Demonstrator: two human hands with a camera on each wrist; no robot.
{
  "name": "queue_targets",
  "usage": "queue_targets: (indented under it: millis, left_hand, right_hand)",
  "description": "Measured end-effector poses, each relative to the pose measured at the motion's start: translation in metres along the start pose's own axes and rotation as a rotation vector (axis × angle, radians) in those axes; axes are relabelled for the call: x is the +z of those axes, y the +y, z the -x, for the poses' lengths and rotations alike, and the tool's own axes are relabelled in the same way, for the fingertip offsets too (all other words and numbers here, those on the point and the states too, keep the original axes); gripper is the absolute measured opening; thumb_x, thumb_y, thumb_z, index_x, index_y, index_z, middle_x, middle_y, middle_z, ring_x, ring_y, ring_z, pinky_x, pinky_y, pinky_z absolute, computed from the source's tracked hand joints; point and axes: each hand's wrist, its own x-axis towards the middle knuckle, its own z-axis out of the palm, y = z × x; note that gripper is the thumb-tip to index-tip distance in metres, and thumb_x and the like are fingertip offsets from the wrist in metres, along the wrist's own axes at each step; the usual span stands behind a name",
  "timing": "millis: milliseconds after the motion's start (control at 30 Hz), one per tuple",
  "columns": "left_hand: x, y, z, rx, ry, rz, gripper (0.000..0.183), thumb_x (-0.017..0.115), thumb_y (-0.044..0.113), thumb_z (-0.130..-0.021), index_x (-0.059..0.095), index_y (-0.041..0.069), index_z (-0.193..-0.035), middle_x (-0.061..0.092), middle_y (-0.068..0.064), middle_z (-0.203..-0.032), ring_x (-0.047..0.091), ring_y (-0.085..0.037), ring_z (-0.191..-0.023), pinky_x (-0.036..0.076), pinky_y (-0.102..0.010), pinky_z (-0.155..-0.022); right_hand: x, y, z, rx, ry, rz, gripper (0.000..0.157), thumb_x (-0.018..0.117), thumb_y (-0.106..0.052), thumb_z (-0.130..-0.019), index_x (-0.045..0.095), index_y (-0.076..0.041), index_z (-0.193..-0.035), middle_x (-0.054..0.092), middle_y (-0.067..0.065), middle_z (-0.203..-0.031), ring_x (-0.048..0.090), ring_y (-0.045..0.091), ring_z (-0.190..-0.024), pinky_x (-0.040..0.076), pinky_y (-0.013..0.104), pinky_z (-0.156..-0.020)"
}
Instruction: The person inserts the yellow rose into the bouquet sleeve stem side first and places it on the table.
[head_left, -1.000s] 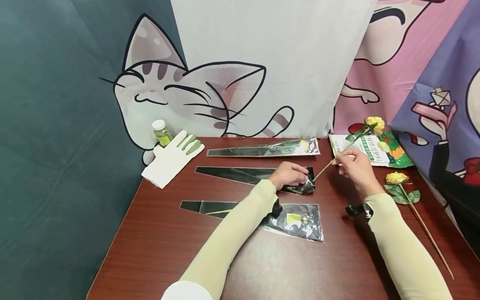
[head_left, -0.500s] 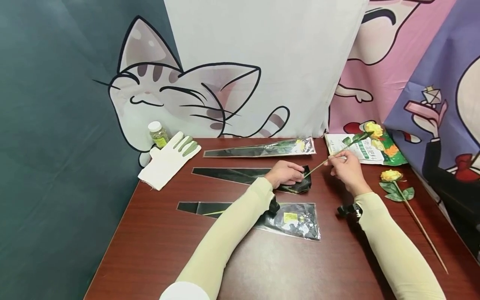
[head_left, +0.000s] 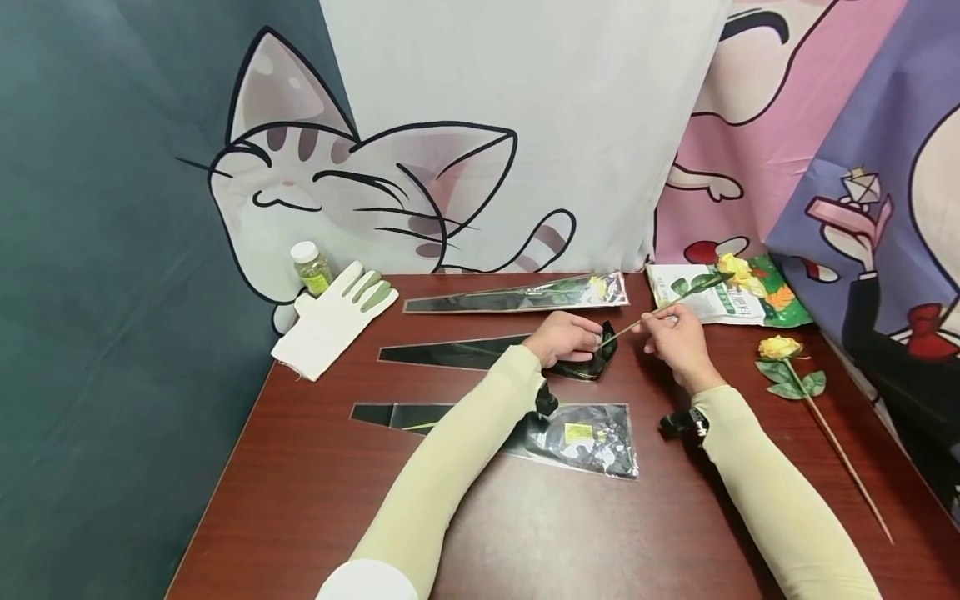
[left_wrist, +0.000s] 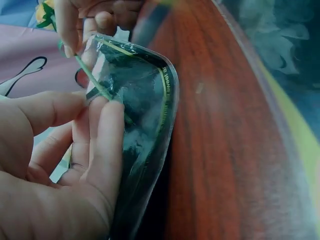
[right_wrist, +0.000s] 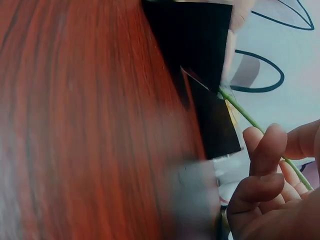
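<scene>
My left hand (head_left: 566,337) pinches the wide end of a black and clear plastic flower sleeve (head_left: 435,354), the middle of three on the table. In the left wrist view the mouth of that sleeve (left_wrist: 145,100) bends up, and its thumb and fingers grip the near edge. A yellow rose (head_left: 735,268) on a long stem is in my right hand (head_left: 677,342), pinched partway down. Its lower stem (right_wrist: 245,115) runs into the sleeve's mouth; the left fingers partly hide the stem's end. The rose's bloom points toward the back right, over a bag.
A sleeve holding a rose (head_left: 517,296) lies behind; a labelled sleeve (head_left: 615,450) lies in front. To the right are another yellow rose (head_left: 780,348) and the green and white bag (head_left: 776,304). A white glove (head_left: 322,329) and a lidded jar (head_left: 312,271) stand at back left.
My right hand has moved left with the rose, bringing its grip closer to the sleeve's mouth. The bloom has lowered and shifted left. My left hand keeps its hold while the sleeve's end bends up.
</scene>
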Motion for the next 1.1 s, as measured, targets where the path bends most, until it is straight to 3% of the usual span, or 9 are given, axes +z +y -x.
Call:
queue_targets:
  millis: [167, 367, 533, 700, 867, 1000, 1100]
  left_hand:
    - [0.001, 0.006, -0.001, 0.011, -0.006, 0.026, 0.028, 0.065, -0.007, -0.097, 0.075, -0.006, -0.123, 0.073, -0.007, -0.088, 0.072, -0.017, -0.084, 0.067, -0.026, -0.074]
    - [0.003, 0.012, 0.002, -0.005, -0.002, -0.032, 0.028, 0.064, -0.001, -0.099, 0.076, 0.0, -0.125, 0.073, -0.006, -0.092, 0.07, -0.014, -0.087, 0.067, -0.037, -0.086]
    - [0.004, 0.013, 0.005, 0.008, 0.02, -0.082, 0.027, 0.065, 0.002, -0.1, 0.078, 0.004, -0.124, 0.076, -0.007, -0.097, 0.068, -0.011, -0.084, 0.067, -0.037, -0.086]
    - [0.007, 0.013, 0.004, 0.028, 0.027, -0.032, 0.03, 0.063, 0.0, -0.1, 0.076, 0.002, -0.127, 0.077, -0.013, -0.111, 0.073, -0.021, -0.104, 0.066, -0.036, -0.09]
    - [0.011, 0.012, 0.002, 0.052, 0.031, 0.028, 0.031, 0.063, -0.001, -0.101, 0.072, -0.002, -0.131, 0.075, -0.018, -0.122, 0.067, -0.035, -0.127, 0.066, -0.035, -0.092]
    - [0.011, 0.011, 0.002, 0.054, 0.05, 0.035, 0.032, 0.065, 0.0, -0.101, 0.072, -0.002, -0.132, 0.074, -0.019, -0.125, 0.068, -0.034, -0.125, 0.066, -0.034, -0.09]
    - [0.009, 0.01, 0.003, 0.055, 0.059, 0.035, 0.031, 0.067, 0.0, -0.101, 0.073, -0.001, -0.131, 0.075, -0.019, -0.124, 0.072, -0.029, -0.116, 0.066, -0.036, -0.092]
  right_hand:
    - [0.009, -0.003, 0.002, -0.007, 0.008, -0.009, 0.014, 0.06, -0.022, -0.108, 0.05, -0.012, -0.104, 0.076, -0.019, -0.075, 0.058, 0.003, -0.048, 0.045, 0.018, -0.044]
    - [0.017, -0.005, 0.006, 0.02, 0.014, -0.022, 0.016, 0.062, -0.023, -0.107, 0.051, -0.012, -0.103, 0.075, -0.018, -0.075, 0.057, 0.002, -0.05, 0.045, 0.019, -0.046]
    - [0.024, -0.005, 0.007, 0.047, 0.037, -0.073, 0.013, 0.064, -0.018, -0.106, 0.054, -0.011, -0.101, 0.073, -0.019, -0.071, 0.055, 0.0, -0.049, 0.044, 0.017, -0.045]
    - [0.032, -0.003, 0.007, 0.066, 0.046, -0.166, 0.014, 0.067, -0.011, -0.103, 0.053, -0.01, -0.102, 0.073, -0.017, -0.071, 0.052, 0.0, -0.047, 0.042, 0.015, -0.043]
    - [0.038, 0.0, 0.008, 0.09, 0.042, -0.242, 0.02, 0.07, -0.009, -0.101, 0.051, -0.012, -0.108, 0.076, -0.015, -0.074, 0.053, 0.001, -0.047, 0.043, 0.016, -0.042]
    - [0.039, 0.002, 0.009, 0.109, 0.05, -0.256, 0.015, 0.067, -0.019, -0.105, 0.057, -0.008, -0.105, 0.077, -0.013, -0.075, 0.053, 0.003, -0.046, 0.042, 0.016, -0.042]
    - [0.039, 0.001, 0.01, 0.103, 0.076, -0.266, 0.024, 0.06, -0.027, -0.109, 0.06, -0.006, -0.098, 0.077, -0.011, -0.074, 0.053, 0.003, -0.046, 0.041, 0.016, -0.041]
